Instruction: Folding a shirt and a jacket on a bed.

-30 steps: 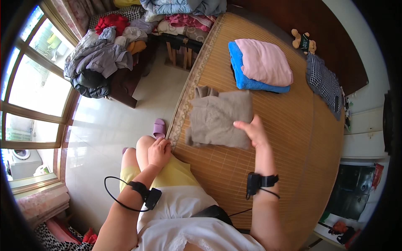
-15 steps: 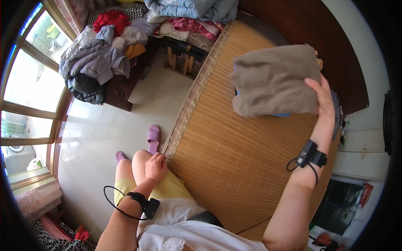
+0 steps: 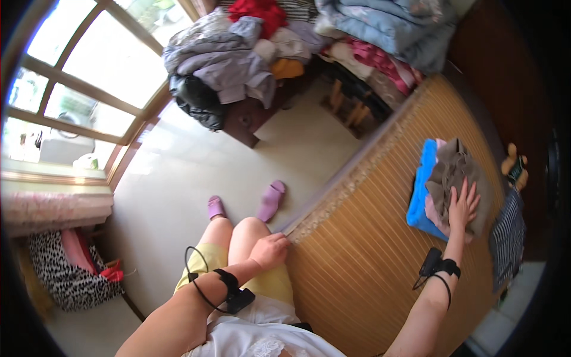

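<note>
My right hand (image 3: 464, 208) lies with spread fingers on a folded brown-grey garment (image 3: 447, 172), pressing its top. That garment sits on a stack on the woven bed mat (image 3: 357, 256). A pink cloth (image 3: 429, 209) shows beneath it, and a bright blue folded cloth or flat item (image 3: 421, 178) sticks out on the left side of the stack. Near the bed's edge, by my knee, my left hand (image 3: 270, 250) rests with its fingers curled in; I see nothing in it.
Beside the stack are a striped dark cloth (image 3: 507, 238) and a small teddy bear (image 3: 514, 166). Piled clothes (image 3: 232, 71) cover furniture at the back left; a blue quilt (image 3: 386, 30) lies farther right. Purple slippers (image 3: 272, 200) are on my feet. A spotted cloth (image 3: 65, 276) sits lower left.
The brown-grey garment, lifted by my right hand before, now rests on the stack with the hand flat on it. My view has turned, shifting the room. My left hand stays by the knee.
</note>
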Motion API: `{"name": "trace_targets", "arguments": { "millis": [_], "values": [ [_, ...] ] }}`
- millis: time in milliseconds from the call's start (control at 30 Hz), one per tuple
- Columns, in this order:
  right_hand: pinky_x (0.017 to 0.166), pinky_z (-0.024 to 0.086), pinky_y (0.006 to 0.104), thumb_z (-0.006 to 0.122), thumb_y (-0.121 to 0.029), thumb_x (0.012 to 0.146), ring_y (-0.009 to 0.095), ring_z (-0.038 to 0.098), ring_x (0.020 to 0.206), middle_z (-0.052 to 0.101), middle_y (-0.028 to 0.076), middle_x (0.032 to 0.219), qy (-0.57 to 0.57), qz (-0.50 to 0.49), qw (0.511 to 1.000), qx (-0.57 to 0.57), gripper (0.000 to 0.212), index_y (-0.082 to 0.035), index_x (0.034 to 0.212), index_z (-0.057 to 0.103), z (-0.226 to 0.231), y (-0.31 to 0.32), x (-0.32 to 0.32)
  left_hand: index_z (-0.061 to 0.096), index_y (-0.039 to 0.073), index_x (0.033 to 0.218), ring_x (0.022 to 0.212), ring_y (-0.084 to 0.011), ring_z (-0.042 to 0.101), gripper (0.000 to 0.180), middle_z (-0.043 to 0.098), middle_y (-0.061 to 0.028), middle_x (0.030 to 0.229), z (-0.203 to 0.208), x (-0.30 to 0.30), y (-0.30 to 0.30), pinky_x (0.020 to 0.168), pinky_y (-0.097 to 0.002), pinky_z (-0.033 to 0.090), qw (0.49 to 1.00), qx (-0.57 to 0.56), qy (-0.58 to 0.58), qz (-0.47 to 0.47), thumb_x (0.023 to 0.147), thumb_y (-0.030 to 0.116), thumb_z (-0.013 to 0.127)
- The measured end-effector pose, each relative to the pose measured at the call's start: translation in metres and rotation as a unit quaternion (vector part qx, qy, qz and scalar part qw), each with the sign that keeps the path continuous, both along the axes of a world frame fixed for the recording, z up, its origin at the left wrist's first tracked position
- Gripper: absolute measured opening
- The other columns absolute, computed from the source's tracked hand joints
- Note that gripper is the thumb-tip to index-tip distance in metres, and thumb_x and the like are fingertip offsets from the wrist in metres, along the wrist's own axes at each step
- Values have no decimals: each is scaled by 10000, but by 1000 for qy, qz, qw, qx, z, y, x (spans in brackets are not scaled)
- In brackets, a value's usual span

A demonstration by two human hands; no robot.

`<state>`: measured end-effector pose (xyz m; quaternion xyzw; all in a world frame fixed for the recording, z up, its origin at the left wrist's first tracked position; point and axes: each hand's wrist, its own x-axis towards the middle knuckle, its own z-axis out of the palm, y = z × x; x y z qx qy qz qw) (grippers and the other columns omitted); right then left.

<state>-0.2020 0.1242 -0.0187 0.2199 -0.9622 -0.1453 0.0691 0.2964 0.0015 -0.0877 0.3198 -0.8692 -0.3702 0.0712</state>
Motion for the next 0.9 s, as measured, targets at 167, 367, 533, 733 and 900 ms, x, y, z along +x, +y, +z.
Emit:
{"name": "trace_targets", "arguments": {
  "millis": [167,367,533,733,900],
  "values": [
    [928,195,620,283,-548,862,312,120,1305,122,-24,1433,-20,-18,999,39,523,-368,1344,189,-2,3,-21,534,43,773,726,-270,555,97,513,-91,770,-3,0,-1,617,-363,471,1000,4,10,16,680,67,517],
    [736,402,384,588,-79,707,333,486,861,502,145,876,-249,253,878,-322,198,-22,879,506,28,-84,170,542,32,797,727,-301,545,116,508,-107,772,-1,-2,-3,622,-378,466,997,73,24,-1,692,79,524],
    [869,411,391,782,-374,551,351,440,1043,420,194,1125,-412,271,869,50,692,17,1019,454,-42,-97,281,600,20,828,670,-206,576,165,596,-104,718,-17,-9,-60,597,-303,459,930,289,134,183,710,47,489],
    [894,400,386,798,-363,522,348,420,1075,399,210,1158,-434,206,870,112,763,28,1066,435,-50,-121,283,353,138,1238,922,-366,540,570,290,-199,1309,38,-50,-325,739,-415,474,927,-242,28,286,704,38,528],
    [906,388,406,815,-385,477,386,406,1087,369,249,1182,-467,181,856,131,848,55,1077,408,-57,-124,281,532,55,1004,859,-324,597,236,522,-155,1016,28,-46,-420,750,-413,483,925,-187,-223,245,831,187,441]
  ]
}}
